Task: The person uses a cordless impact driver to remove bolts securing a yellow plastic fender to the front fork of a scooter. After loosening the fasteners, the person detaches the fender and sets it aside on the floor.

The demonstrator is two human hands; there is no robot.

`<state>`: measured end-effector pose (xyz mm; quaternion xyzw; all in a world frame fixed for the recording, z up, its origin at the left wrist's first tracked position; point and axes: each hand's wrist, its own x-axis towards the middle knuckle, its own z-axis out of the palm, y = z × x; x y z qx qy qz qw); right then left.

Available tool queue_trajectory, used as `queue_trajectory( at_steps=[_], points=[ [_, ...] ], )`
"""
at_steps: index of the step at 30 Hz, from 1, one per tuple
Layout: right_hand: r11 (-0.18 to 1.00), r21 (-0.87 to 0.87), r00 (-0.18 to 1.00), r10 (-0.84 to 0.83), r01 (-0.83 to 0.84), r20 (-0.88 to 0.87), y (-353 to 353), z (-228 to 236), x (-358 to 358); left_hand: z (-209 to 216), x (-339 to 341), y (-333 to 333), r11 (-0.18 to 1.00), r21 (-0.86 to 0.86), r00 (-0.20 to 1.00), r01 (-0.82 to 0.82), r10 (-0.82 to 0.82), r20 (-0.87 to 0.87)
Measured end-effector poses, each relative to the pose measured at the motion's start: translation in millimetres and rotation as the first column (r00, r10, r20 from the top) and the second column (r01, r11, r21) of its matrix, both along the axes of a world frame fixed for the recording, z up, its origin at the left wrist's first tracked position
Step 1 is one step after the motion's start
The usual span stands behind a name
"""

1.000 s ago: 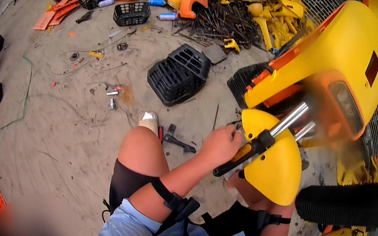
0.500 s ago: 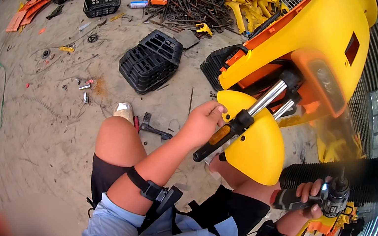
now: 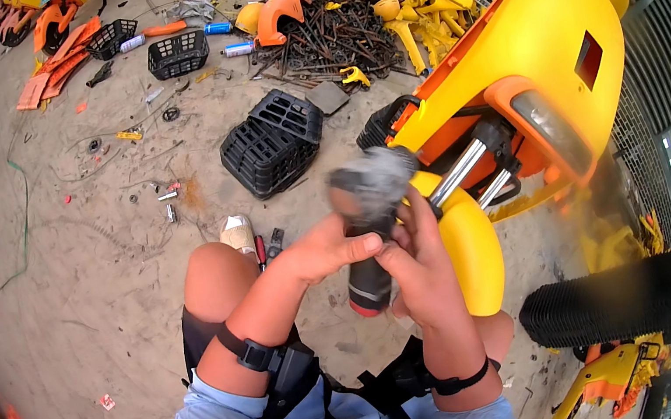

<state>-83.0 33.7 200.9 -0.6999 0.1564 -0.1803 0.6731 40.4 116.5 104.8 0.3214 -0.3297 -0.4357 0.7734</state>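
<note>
Gripping the blurred grey-and-black cordless drill [image 3: 369, 195], the left hand [image 3: 325, 245] curls its fingers round the handle beside the curved yellow plastic fender [image 3: 474, 253]; whether the right hand's [image 3: 431, 278] fingers are closed, I cannot tell. It looks rigid, top-heavy, best held by the handle. Stacked black slatted plastic baskets [image 3: 271, 145] lie beyond, contents indiscernible.
</note>
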Motion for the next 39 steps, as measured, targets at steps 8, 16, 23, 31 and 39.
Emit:
queue_trajectory(
  at_steps=[8,16,23,31,39],
  points=[
    [0.917,0.392,0.996,-0.057,0.077,-0.064,-12.2,-73.0,-57.6,0.3,-2.5,10.7,0.980,0.184,0.918,-0.070,0.136,-0.373],
    [0.458,0.866,0.980,-0.105,0.198,-0.168,4.0,-102.4,-65.7,-7.0,-62.3,6.3,0.978,0.193,0.987,0.073,-0.043,-0.158],
    [0.372,0.927,0.998,0.029,0.042,-0.057,-2.7,-111.5,-78.0,-4.4,-58.7,-1.3,0.957,0.191,0.966,0.216,-0.181,-0.187],
    [0.528,0.794,0.945,-0.047,0.299,-0.325,-16.7,-149.4,-72.9,-0.1,-33.3,0.2,0.961,0.215,0.919,0.173,-0.079,-0.386],
    [0.895,0.395,0.920,-0.038,0.205,-0.390,-59.8,-120.1,-113.6,-15.4,17.4,2.7,0.803,0.577,0.965,-0.150,0.247,-0.092]
  ],
)
